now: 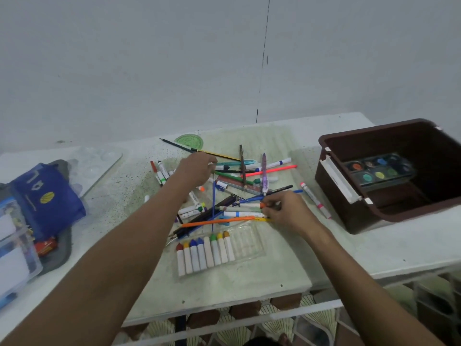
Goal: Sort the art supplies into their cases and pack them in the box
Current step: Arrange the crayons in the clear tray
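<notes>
A loose pile of markers, pencils, pens and a ruler [237, 188] lies mid-table. My left hand [197, 171] reaches into its far left side, fingers curled down among the markers; whether it holds one I cannot tell. My right hand [284, 208] pinches a white marker with an orange tip [249, 204] at the pile's right edge. A clear tray of crayons [207, 253] with white bodies and coloured tips lies in front of the pile. The brown box [349, 211] stands at the right, with a watercolour palette [379, 171] inside.
A blue pouch [47, 196] and a clear plastic case [15, 258] sit at the left, on a grey tray. A clear paint palette [97, 161] lies behind them. A green protractor [189, 141] rests at the back. One pink-tipped marker [315, 199] lies beside the box.
</notes>
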